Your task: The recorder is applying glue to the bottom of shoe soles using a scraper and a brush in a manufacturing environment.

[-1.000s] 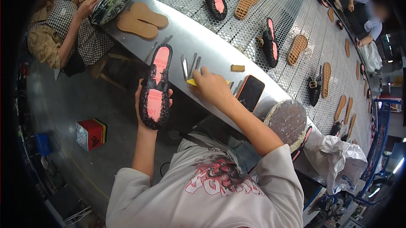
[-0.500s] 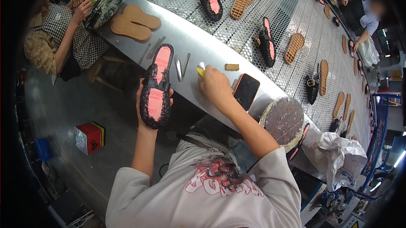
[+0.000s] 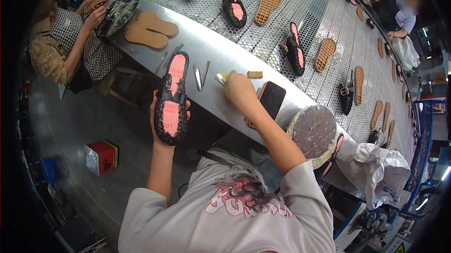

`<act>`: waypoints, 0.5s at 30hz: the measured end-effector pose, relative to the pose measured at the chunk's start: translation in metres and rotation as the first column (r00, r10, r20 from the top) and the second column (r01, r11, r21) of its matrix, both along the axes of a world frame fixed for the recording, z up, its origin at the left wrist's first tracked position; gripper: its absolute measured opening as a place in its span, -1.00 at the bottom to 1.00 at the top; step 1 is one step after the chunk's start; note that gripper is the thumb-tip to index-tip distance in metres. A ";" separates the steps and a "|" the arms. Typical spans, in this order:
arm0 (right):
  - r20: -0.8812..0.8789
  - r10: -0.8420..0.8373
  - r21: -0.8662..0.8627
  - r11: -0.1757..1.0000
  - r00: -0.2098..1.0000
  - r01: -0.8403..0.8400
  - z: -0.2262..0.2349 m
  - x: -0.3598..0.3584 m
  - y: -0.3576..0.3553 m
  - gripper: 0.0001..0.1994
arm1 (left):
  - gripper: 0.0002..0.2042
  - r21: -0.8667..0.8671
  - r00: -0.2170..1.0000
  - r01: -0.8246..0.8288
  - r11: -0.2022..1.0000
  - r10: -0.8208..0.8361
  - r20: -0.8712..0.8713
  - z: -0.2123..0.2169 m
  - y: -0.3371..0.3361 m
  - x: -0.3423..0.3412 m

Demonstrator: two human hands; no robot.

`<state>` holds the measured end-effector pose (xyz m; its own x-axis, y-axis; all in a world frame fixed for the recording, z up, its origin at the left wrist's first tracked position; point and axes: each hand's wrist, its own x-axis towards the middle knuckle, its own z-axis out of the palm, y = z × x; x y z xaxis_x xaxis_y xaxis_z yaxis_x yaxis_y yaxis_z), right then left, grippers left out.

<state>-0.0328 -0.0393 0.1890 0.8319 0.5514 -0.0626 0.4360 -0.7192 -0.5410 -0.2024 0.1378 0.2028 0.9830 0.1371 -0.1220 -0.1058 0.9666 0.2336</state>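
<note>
My left hand (image 3: 153, 117) is wrapped round a black woven shoe upper (image 3: 164, 99) with a pink underside facing up, held off the bench's front edge. Most of its fingers are behind the shoe. Over the metal bench (image 3: 213, 95), my right hand (image 3: 241, 92) is closed on a small yellow-and-silver tool (image 3: 221, 78); its exact kind is hidden by the fingers. Left of that hand lie a bent metal strip like tweezers (image 3: 199, 77) and thin metal strips (image 3: 174, 57). A tan block (image 3: 255, 74) and an orange-cased phone (image 3: 272, 100) sit close to it on the right.
Beyond the bench, a perforated conveyor (image 3: 206, 27) carries black shoes (image 3: 234, 7) and tan outsoles (image 3: 268, 8). Tan insoles (image 3: 146, 32) lie at the bench's left. A round crusted disc (image 3: 314, 133) and white bag (image 3: 376, 168) are at right. Two other people work nearby.
My right hand has turned slightly, and the tool's silver end now points more to the left. The left hand keeps its hold on the shoe, almost unmoved.
</note>
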 end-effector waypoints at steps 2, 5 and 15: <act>0.013 -0.011 -0.015 1.000 1.000 0.011 0.000 0.001 0.001 -0.84 | -0.39 -0.004 1.000 -0.007 1.000 0.007 -0.024 0.001 0.000 0.000; 0.005 0.014 -0.013 1.000 1.000 -0.014 -0.002 0.005 0.001 -0.83 | -0.39 -0.005 1.000 0.004 1.000 -0.004 -0.030 0.001 0.000 -0.002; 0.262 0.095 -0.092 0.993 0.961 -0.073 0.006 0.008 0.005 -0.91 | -0.40 0.007 1.000 -0.022 1.000 0.022 0.022 0.011 0.006 -0.013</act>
